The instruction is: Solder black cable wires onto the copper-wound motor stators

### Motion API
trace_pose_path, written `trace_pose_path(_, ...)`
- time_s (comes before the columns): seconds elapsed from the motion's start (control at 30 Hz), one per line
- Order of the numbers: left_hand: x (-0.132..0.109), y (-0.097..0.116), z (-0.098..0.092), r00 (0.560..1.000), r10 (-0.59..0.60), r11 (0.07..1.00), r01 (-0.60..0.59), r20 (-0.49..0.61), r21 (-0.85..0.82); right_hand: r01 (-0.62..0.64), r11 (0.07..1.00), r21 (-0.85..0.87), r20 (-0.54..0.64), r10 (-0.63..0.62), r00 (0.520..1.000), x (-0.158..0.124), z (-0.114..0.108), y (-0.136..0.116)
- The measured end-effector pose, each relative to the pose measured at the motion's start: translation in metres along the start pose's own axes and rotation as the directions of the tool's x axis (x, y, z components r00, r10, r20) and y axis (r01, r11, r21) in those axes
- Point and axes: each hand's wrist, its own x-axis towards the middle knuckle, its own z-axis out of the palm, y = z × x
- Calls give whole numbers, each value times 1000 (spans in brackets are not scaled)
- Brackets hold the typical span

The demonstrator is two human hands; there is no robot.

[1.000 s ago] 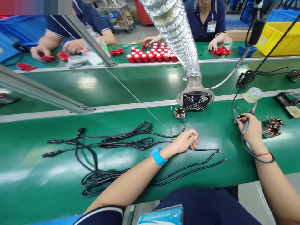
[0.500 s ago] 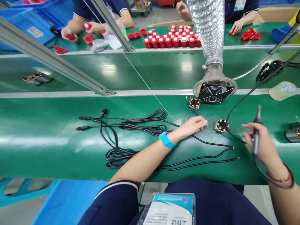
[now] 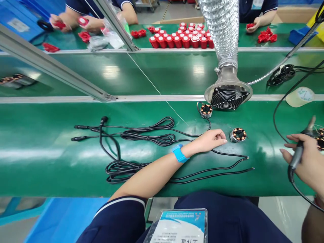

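Note:
My left hand [image 3: 214, 139] rests low over the green bench with its fingers loosely curled. Nothing shows between finger and thumb, though the palm side is hidden. Black cable passes beneath it, and a ring-shaped motor stator [image 3: 238, 135] with copper windings sits just right of its fingertips. A second stator [image 3: 206, 110], with a cable attached, stands behind the hand. At the right edge my right hand [image 3: 305, 153] grips a soldering iron [image 3: 298, 153], tip pointing up and away, close to more stators [image 3: 320, 143]. Bare-ended cables [image 3: 235, 172] lie in front of the left hand.
A fume fan [image 3: 229, 96] hangs on a foil duct over the bench. Bundled black cables [image 3: 152, 136] lie to the left. A roll of tape [image 3: 301, 97] stands at the back right. Across the rail, two people handle red parts beside rows of red cups [image 3: 177, 41].
My right hand has moved right with the soldering iron, away from the nearer stator towards those at the edge. My left hand has shifted slightly, its fingers more curled. The view has turned slightly.

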Motion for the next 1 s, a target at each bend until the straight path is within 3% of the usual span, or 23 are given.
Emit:
trace_pose_path(0.1,0,1,2,1000,7,1000,-7,9,18,-69,990,-120,44,74,996,3,21,-6)
trace_pose_path(0.13,0,2,2,1000,16,999,-17,9,28,-37,995,-89,54,42,998,7,30,-13)
trace_pose_path(0.27,1,9,8,997,70,993,-67,-22,102,271,957,103,104,-281,954,31,67,-48)
trace_pose_path(0.33,1,13,11,993,100,981,-88,-62,174,352,928,122,123,-366,922,43,83,-62)
trace_pose_path(0.53,-1,16,7,978,202,915,-172,-46,364,336,936,99,77,-344,936,46,103,-78)
trace_pose_path(0.6,-1,15,1,977,212,930,-205,11,305,329,935,134,44,-337,940,40,105,-79)
trace_pose_path(0.67,1,13,-6,976,187,971,-201,110,132,343,920,191,40,-356,933,35,107,-81)
trace_pose_path(0.77,4,9,-10,981,40,981,-2,187,-196,374,890,261,57,-402,914,32,110,-83)
trace_pose_path(0.87,6,7,-10,988,-135,908,154,77,-390,360,885,294,73,-396,915,32,112,-83)
trace_pose_path(1.0,6,12,-9,967,-246,877,196,-59,-439,328,893,308,102,-374,922,32,113,-81)
